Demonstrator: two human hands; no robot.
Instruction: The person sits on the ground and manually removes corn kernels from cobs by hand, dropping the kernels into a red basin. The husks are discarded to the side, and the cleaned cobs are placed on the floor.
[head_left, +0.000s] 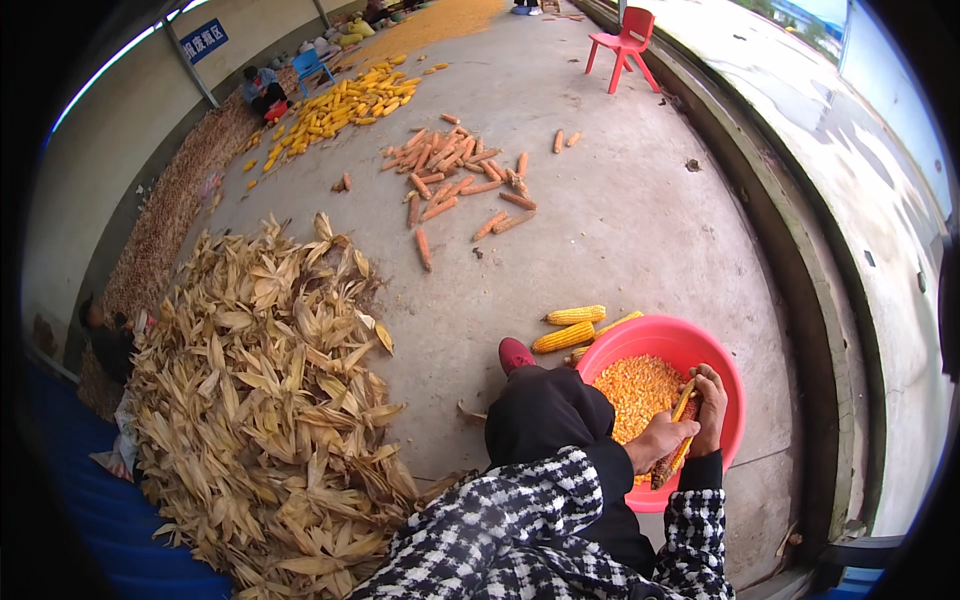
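Over a pink plastic basin, both my hands grip a partly shelled corn ear. My left hand wraps around its lower half. My right hand holds the upper part from the right side, fingers curled over it. Yellow kernels remain along one strip, while a dark reddish bare cob surface shows beside them. Whether this is one cob or two pressed together, I cannot tell. Loose kernels cover the basin's bottom. Several unshelled ears lie on the floor against the basin's left side.
Dry corn husks are heaped to the left. Bare cobs lie scattered ahead, with a pile of yellow ears beyond. A red chair and a blue chair stand farther off. A person sits near the wall.
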